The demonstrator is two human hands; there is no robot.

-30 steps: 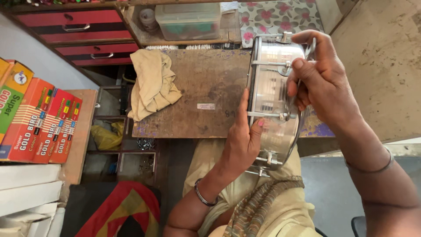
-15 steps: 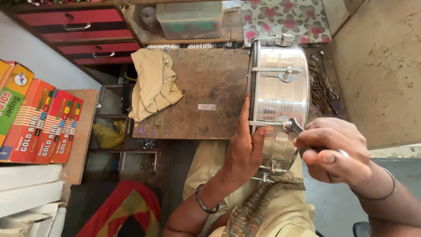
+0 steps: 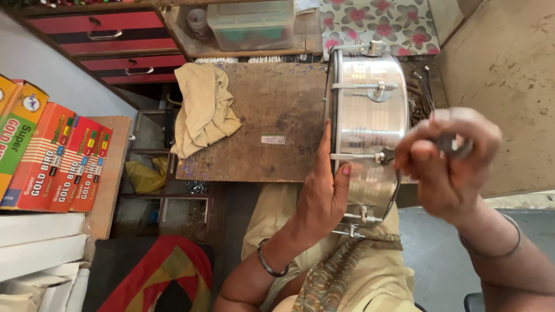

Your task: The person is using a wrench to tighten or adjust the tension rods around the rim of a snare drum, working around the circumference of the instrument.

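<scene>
Right hand [image 3: 448, 164] lower, beside shiny drum [image 3: 367, 124]

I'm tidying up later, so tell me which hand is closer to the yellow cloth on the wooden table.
Left. The left hand lies flat against the shiny metal drum, to the right of the yellow cloth. The right hand is farther off, on the drum's other side, pinching a small tool.

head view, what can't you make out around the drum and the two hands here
- Head view: right hand is motion-blurred; the small dark tool in its grip cannot be identified.
- Metal drum: its far face is turned away, and the left hand covers part of the near rim.
- Plastic box: contents unreadable through its cloudy wall.
</scene>
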